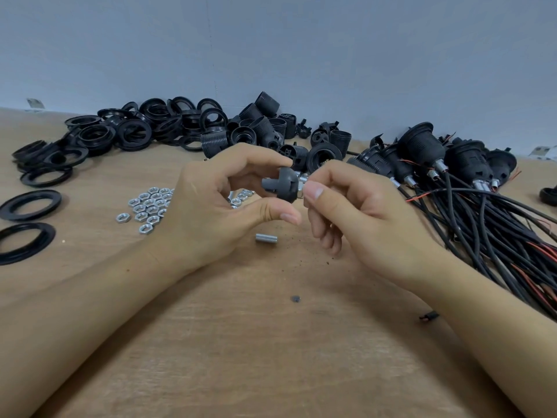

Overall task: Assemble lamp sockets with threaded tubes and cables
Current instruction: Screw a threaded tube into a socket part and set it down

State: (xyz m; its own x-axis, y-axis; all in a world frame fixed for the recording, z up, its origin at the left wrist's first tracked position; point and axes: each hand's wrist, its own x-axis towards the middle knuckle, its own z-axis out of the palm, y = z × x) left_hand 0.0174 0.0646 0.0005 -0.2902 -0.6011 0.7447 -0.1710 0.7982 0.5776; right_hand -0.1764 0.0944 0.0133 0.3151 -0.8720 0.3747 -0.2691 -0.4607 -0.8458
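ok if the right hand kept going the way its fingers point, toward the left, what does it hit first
Most likely the black socket cap held in the left hand: the right hand already pinches the silver threaded tube at that cap. Beyond it are the left hand's fingers, though depth is unclear.

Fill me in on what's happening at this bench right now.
A person is assembling lamp sockets at a wooden table. The left hand pinches a black socket cap, while the right hand pinches the silver threaded tube at the cap's end. A spare threaded tube lies on the table below. Hex nuts sit to the left, black rings behind them, and finished sockets with cables on the right.
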